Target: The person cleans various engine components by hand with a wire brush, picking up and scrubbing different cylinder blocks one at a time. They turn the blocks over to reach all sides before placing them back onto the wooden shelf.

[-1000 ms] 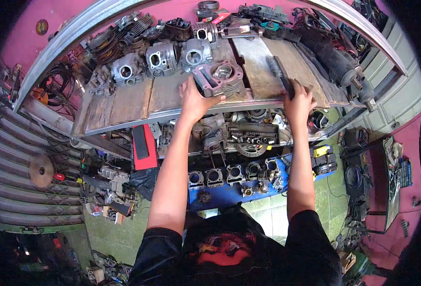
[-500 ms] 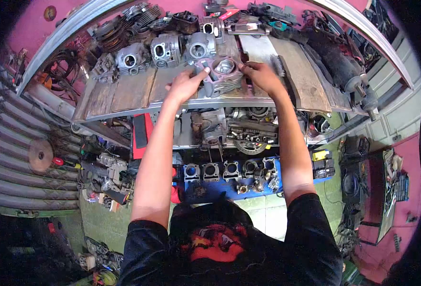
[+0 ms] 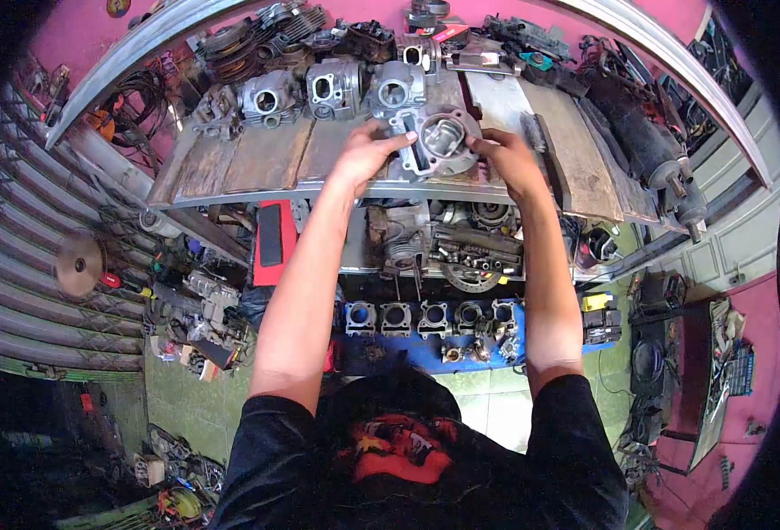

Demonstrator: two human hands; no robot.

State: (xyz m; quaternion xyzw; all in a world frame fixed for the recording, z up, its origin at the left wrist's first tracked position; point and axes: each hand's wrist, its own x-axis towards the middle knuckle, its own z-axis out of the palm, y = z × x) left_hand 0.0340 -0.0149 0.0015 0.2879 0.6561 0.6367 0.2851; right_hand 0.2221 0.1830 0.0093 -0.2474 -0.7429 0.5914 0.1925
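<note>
Both my hands hold a grey metal engine cylinder block (image 3: 434, 166) at the front edge of the wooden upper shelf. Its top face tilts toward me, showing a round bore with something shiny inside and a narrow slot to the left. My left hand (image 3: 368, 159) grips the slot side, thumb on the top face and fingers behind. On the opposite side, my right hand (image 3: 512, 161) presses its thumb near the bore rim, its other fingers partly hidden. Directly behind stands a cylinder head (image 3: 397, 87), with two similar ones (image 3: 332, 86) farther left.
Wooden planks (image 3: 253, 163) form the shelf top, with greasy engine parts piled at the back. A metal frame (image 3: 319, 196) edges it. Below, several cylinder blocks (image 3: 396, 318) line a blue surface (image 3: 390, 353). A dark exhaust muffler (image 3: 628, 124) lies at right.
The block has tipped toward me, so its top face and bore show more fully. Both hands stay on it. The whole view has shifted slightly.
</note>
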